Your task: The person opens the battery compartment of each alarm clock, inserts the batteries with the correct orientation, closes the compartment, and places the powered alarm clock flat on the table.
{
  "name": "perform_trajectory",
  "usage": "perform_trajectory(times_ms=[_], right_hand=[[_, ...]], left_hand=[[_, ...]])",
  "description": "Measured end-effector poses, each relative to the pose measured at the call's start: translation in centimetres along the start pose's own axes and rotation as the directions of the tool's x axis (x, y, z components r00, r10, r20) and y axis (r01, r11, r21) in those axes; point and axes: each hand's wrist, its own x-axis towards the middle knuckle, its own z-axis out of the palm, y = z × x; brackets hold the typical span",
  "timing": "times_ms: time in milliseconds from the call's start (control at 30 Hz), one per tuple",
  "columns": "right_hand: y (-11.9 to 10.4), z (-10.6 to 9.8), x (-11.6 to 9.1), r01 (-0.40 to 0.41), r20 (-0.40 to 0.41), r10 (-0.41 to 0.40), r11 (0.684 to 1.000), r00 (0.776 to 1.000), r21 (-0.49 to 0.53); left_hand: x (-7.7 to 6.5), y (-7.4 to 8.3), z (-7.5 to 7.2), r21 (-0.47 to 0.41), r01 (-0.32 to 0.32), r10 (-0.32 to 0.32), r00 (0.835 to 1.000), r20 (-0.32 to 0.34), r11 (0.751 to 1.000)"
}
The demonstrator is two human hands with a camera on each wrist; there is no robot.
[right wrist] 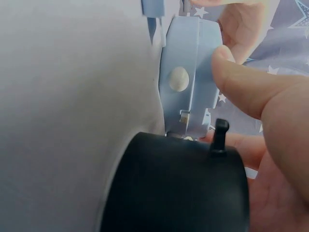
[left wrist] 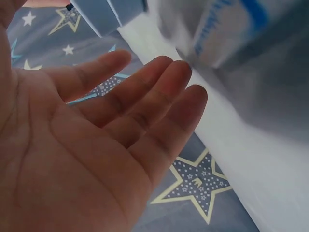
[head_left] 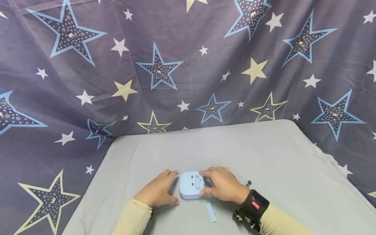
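By the R hand (head_left: 224, 184), the R edge of a lt. blue device (head_left: 185, 188) is pinched betw. thumb & fingers. L hand (head_left: 160, 191) is held relaxed, nothing grasped, just beside its L edge. Uncovered compt. (head_left: 197, 182) is seen on device's top; contents can't be made out. Lt. blue strip (head_left: 211, 212) is laid nearby on grey cloth (head_left: 249, 150).

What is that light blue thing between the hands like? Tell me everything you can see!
The light blue gadget is a rounded square that looks like smooth plastic. It lies flat on the grey cloth, with two small dark spots and an open recess on top. Its side has a seam line and a round whitish bump. The right hand grips its right side between thumb and fingers; the left hand is close by its left side.
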Motion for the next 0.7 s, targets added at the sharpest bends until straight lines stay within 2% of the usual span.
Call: perform_trajectory(times_ms=[367, 700], right_hand=[[-0.1, 0.1, -0.1, -0.003, -0.007, 0.003, 1.0, 1.0, 0.002], [-0.1, 0.1, -0.1, -0.004, -0.008, 0.004, 1.0, 1.0, 0.001]], left_hand=[[-1.0, -0.6, 0.1, 0.031, 0.054, -0.053, 0.999, -0.009, 0.998], [-2.2, -0.9, 0.4, 0.058, 0.072, -0.068, 0.995, -0.067, 0.996]])
